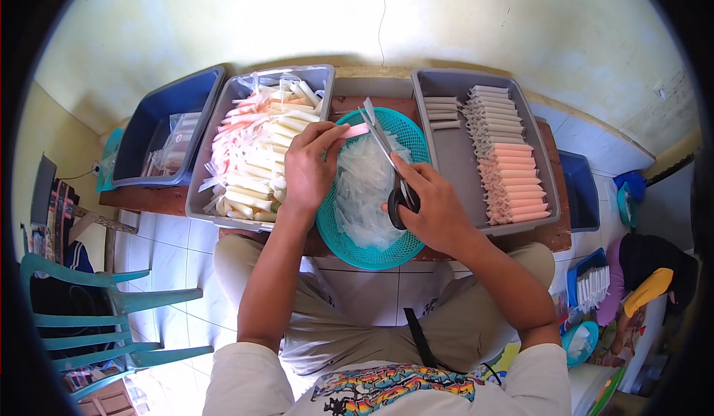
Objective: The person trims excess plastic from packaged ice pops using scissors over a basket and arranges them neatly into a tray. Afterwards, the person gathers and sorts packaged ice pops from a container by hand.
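My left hand (312, 165) pinches a pink stick-shaped packet (355, 130) above a turquoise basket (328, 236). Black-handled scissors (382, 138) are gripped in my right hand (431, 200), their blades at the packet's right end. Clear plastic scraps (368, 200) fill much of the basket. To the left, a grey tray (195, 193) holds a heap of white, yellowish and pink packets (256, 148) with loose plastic ends. To the right, another grey tray (455, 178) holds rows of grey-white and pink packets (518, 183), with several more (442, 111) at its upper left.
A dark blue tray (134, 130) with packets stands at the far left of the wooden table (152, 201). A turquoise chair (167, 298) is at lower left. Another person (654, 267) is at the right, near a small blue crate (571, 289) of white packets.
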`<state>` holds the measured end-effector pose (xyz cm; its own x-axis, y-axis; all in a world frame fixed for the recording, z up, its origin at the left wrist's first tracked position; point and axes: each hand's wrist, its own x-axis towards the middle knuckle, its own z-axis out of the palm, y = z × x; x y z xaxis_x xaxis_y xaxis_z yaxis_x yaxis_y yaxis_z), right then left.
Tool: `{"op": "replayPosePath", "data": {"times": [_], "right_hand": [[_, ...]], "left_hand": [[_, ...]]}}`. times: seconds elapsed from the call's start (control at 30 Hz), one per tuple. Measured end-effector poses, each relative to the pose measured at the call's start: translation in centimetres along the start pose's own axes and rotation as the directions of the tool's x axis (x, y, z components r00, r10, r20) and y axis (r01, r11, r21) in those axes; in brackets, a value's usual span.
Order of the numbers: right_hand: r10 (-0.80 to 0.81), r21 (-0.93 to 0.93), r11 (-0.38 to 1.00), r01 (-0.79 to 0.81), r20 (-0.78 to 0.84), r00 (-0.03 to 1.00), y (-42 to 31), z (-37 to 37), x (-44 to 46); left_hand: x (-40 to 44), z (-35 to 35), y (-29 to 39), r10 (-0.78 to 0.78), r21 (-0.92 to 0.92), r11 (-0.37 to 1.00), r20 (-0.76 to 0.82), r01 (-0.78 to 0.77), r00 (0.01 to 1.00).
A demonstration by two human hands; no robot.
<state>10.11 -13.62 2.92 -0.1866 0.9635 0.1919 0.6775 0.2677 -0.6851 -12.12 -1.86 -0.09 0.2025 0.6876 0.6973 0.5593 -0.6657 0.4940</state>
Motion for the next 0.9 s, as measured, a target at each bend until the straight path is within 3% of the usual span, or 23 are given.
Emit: {"op": "replayPosePath", "data": {"times": [0.53,0.9], "right_hand": [[0.012,0.035,0.999,-0.013,0.029,1.0,0.22,0.12,-0.24],[0.109,0.187,0.974,-0.125,0.093,0.99,0.81,0.91,-0.44]], "left_hand": [[-0.34,0.16,0.18,0.026,0.013,1.0,0.017,-0.027,1.0],[-0.49,0.09,-0.23,0.044,0.042,0.998,0.015,-0.044,0.999]]}}
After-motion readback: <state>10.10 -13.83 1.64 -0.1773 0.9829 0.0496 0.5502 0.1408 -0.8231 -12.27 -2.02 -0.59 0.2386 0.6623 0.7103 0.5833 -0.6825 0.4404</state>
